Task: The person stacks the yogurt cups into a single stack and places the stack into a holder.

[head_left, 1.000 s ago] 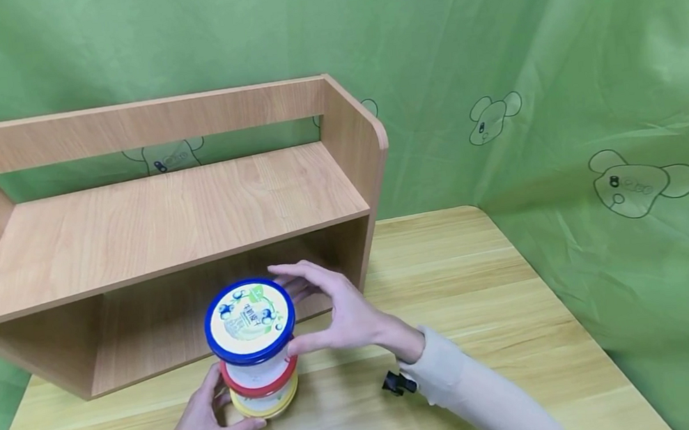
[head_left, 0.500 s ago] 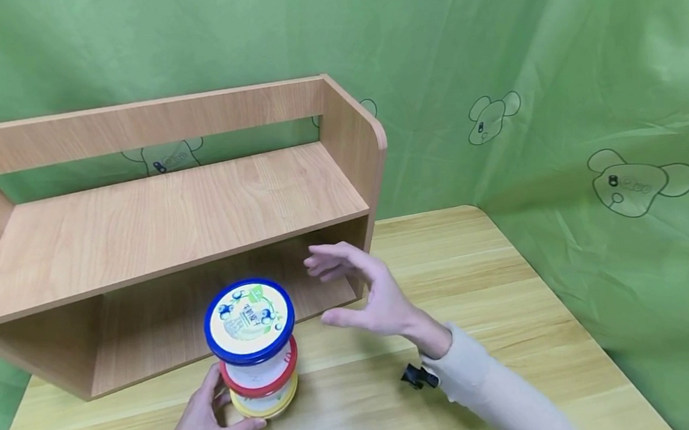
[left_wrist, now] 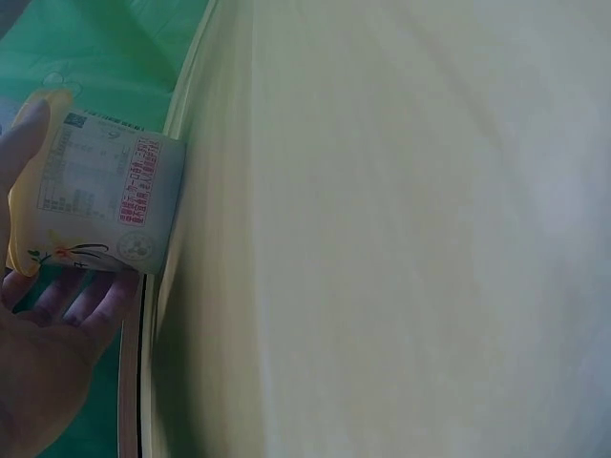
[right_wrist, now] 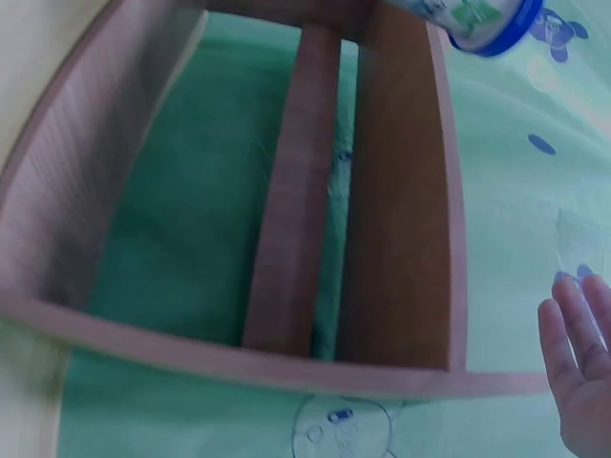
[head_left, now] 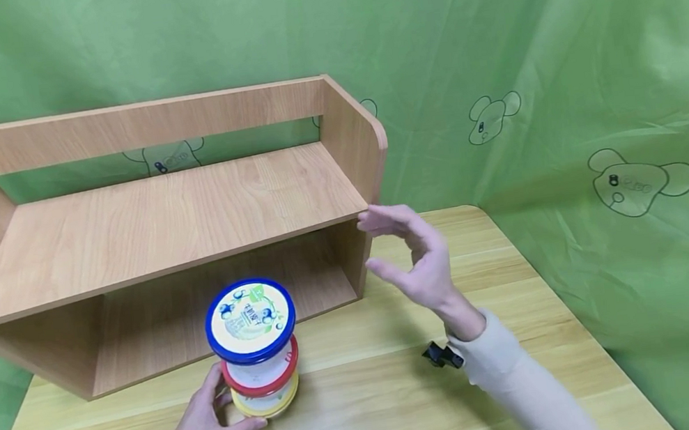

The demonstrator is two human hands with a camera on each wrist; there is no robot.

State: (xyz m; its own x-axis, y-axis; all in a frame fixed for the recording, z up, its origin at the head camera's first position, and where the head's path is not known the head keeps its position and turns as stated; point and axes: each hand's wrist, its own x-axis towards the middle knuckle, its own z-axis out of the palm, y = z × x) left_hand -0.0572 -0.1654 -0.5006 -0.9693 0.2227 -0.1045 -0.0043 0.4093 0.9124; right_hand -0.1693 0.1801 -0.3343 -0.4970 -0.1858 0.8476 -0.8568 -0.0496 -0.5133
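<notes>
Three round tubs stand stacked on the table [head_left: 366,423]. On top is the blue-lidded tub [head_left: 251,321], its lid printed with blueberries. Beneath it sits the red-lidded tub [head_left: 268,389], and the yellow-lidded tub [head_left: 267,411] is at the bottom. My left hand [head_left: 199,426] holds the lowest tub, thumb in front and fingers curled round its left side. The left wrist view shows the thumb by the yellow lid and the fingers along the printed wall of this tub [left_wrist: 105,191]. My right hand [head_left: 415,256] is raised right of the stack, fingers loosely curved, holding nothing.
A two-level wooden shelf [head_left: 174,212] stands behind the stack; its right side panel [head_left: 352,144] is close to my right hand. Green curtain [head_left: 529,48] hangs behind and to the right. A black clip [head_left: 443,355] is at my right sleeve [head_left: 498,360].
My right hand has let go of the blue-lidded tub and moved away to the right and upward. My left hand and the stack have stayed in place.
</notes>
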